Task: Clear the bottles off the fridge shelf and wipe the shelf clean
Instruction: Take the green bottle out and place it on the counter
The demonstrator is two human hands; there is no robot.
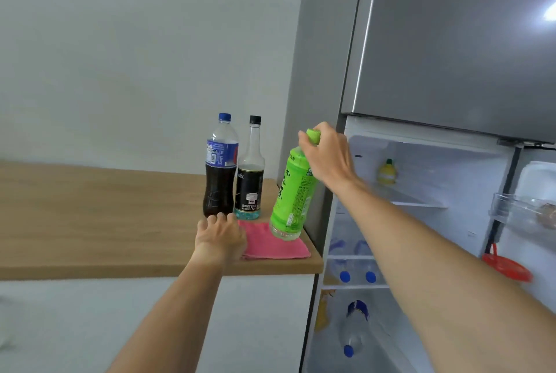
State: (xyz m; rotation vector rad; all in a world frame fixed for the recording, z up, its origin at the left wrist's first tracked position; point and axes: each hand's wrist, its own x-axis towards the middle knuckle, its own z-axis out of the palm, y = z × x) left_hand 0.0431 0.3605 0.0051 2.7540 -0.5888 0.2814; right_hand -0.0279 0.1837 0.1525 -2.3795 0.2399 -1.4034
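My right hand [326, 153] grips a green tea bottle [293, 195] by its cap and neck, holding it tilted in the air above a pink cloth [275, 243] at the counter's right end. My left hand [219, 236] rests flat on the wooden counter [105, 222], fingers spread, just in front of a dark cola bottle [220, 168] with a blue cap. A black-labelled bottle [250, 174] with a black cap stands upright beside the cola. The fridge is open on the right; a small yellow bottle [387, 172] stands on its upper shelf [421, 202].
The grey freezer door [451, 42] above is closed. Lower fridge shelves hold several blue-capped water bottles [356, 276]. A red lidded item [507, 267] sits by the open door's rack. White wall lies behind the counter, white cabinet fronts below it.
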